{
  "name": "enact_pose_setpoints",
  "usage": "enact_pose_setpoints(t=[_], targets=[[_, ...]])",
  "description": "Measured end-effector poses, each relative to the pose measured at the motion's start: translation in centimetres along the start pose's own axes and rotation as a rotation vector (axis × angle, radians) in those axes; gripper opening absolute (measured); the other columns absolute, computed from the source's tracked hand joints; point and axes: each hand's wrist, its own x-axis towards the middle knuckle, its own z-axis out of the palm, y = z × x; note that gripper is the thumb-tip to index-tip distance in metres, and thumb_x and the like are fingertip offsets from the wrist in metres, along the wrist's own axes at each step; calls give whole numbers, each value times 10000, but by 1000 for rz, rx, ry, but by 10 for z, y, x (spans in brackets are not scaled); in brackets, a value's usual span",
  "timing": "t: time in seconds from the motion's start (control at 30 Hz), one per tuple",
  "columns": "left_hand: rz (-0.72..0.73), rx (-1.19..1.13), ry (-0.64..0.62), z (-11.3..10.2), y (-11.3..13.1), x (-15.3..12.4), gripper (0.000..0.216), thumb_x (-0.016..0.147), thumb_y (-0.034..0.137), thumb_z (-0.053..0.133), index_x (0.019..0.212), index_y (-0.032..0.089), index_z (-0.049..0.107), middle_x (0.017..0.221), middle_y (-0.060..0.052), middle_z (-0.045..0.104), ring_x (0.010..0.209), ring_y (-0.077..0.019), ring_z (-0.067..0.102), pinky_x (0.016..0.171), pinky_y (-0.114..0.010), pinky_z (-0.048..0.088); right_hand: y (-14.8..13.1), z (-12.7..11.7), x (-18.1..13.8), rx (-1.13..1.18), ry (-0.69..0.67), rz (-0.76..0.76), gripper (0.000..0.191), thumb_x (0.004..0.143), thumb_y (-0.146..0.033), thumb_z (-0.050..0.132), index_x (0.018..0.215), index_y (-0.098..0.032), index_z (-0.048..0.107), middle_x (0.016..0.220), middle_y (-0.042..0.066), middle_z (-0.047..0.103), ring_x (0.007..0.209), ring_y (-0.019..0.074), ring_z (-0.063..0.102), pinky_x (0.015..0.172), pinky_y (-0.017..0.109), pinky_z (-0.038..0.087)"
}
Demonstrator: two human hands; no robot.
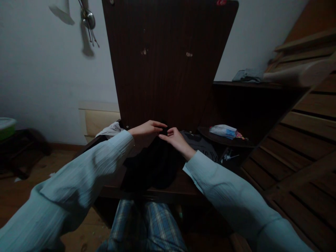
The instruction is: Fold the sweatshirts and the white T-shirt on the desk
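A dark, black piece of clothing (152, 166) lies bunched on the brown wooden desk (189, 182) in front of me. At its far end my left hand (148, 128) is closed, fingers and thumb pinching the black cloth. Just to the right, my right hand (177, 138) pinches the same cloth between thumb and fingertips. The two hands nearly meet. What shape the garment has is hard to make out in the dim light. Beside my right hand lies a dark grey garment with lettering (203, 145), and left of my left hand is a whitish cloth (110, 129).
An upright brown panel (168, 63) rises behind the desk. On the right, a rounded shelf (223, 138) bears a plastic packet (224, 131). Slatted wood (296, 140) stands further right. At far left a green container (6, 128) rests on a dark stool (23, 143).
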Motion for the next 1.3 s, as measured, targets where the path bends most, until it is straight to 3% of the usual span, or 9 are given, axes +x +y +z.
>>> enact_pose_setpoints(t=[0.17, 0.33, 0.47, 0.57, 0.7, 0.83, 1.0, 1.17, 1.3], targets=[[146, 235, -130, -1, 4, 0, 316, 601, 112, 591, 891, 185, 693, 840, -10, 696, 756, -159, 602, 695, -244, 445, 7, -7, 7, -227, -97, -148, 232, 570, -174, 607, 738, -195, 447, 660, -39, 495, 609, 113, 477, 562, 236, 383], [173, 442, -74, -25, 2, 8, 319, 619, 110, 564, 906, 187, 680, 802, 0, 671, 758, -155, 590, 690, -232, 436, -11, -34, 22, -394, -126, -246, 165, 526, -40, 490, 602, -187, 482, 596, -44, 513, 606, 117, 491, 575, 227, 369], [171, 521, 121, -67, 0, 7, 341, 620, 110, 577, 951, 169, 633, 754, -8, 607, 678, -134, 564, 624, -232, 440, -26, -71, 39, -458, -21, -281, 144, 528, -39, 482, 549, -182, 478, 581, -32, 519, 605, 125, 499, 583, 237, 374], [159, 568, 296, -98, 6, 0, 383, 660, 126, 575, 1042, 135, 556, 746, 1, 561, 689, -118, 546, 666, -257, 453, -37, -100, 51, -494, 55, -274, 116, 552, -64, 491, 572, -178, 493, 584, -23, 519, 595, 126, 503, 564, 236, 379], [113, 619, 467, -130, 28, -14, 423, 734, 155, 524, 1136, 54, 439, 870, -22, 561, 797, -102, 534, 780, -327, 437, -55, -133, 66, -586, 116, -338, 36, 598, -143, 514, 620, -169, 525, 637, 4, 551, 618, 139, 521, 559, 242, 398], [88, 772, 600, -155, 53, -27, 389, 673, 281, 549, 1015, 97, 517, 950, -14, 606, 931, -147, 514, 841, -340, 419, -79, -158, 79, -718, 173, -324, 66, 614, -128, 525, 663, -164, 551, 673, 23, 570, 654, 158, 527, 585, 262, 405], [131, 1006, 684, -169, 78, -45, 381, 659, 342, 469, 960, 121, 541, 1029, 9, 568, 1066, -163, 425, 996, -372, 298, -111, -172, 81, -857, 239, -256, 162, 668, -90, 468, 753, -123, 602, 732, 60, 606, 691, 159, 530, 616, 272, 386], [190, 1066, 945, -164, 105, -70, 373, 738, 306, 417, 1043, 119, 522, 1193, 1, 479, 1084, -175, 433, 976, -369, 322, -140, -176, 64, -1083, 399, -440, 248, 727, -118, 456, 912, -51, 606, 961, 148, 597, 900, 194, 519, 714, 293, 350], [218, 1139, 1120, -169, 128, -84, 408, 778, 221, 380, 1092, -21, 474, 1201, -70, 473, 1161, -254, 389, 958, -438, 303, -164, -184, 52, -1152, 608, -525, 314, 783, -129, 409, 1051, -46, 549, 1096, 204, 542, 1006, 240, 495, 744, 318, 352]])
